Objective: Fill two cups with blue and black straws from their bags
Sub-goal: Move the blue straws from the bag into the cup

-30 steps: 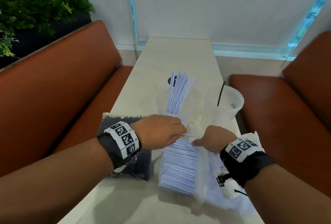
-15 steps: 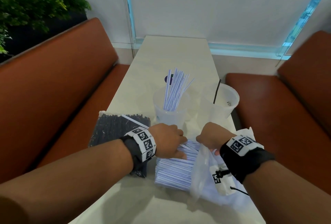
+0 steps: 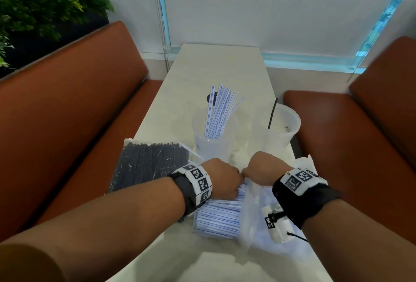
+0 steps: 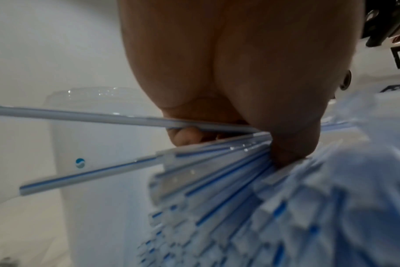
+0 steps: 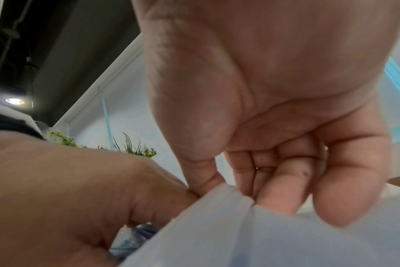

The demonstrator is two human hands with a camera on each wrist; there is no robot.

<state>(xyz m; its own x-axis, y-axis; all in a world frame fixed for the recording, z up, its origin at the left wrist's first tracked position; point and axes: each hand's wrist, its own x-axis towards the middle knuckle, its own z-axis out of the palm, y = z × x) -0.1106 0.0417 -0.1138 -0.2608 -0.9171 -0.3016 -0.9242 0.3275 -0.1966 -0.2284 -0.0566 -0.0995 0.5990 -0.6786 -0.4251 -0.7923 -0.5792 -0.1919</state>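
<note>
Head view had both hands low over the near end of the table [image 3: 225,63]. The left hand [image 3: 221,178] was curled into the stack of blue straws [image 3: 217,218], pinching a few at their far ends, as its wrist view showed. The right hand [image 3: 262,169], touching the left, pinched the rim of the clear bag [image 3: 254,212] between thumb and fingers [image 5: 283,189]. Behind them stood the left cup [image 3: 212,142] with blue straws upright, and the right cup [image 3: 278,127] holding one black straw [image 3: 272,114]. The bag of black straws [image 3: 148,164] lay at left.
</note>
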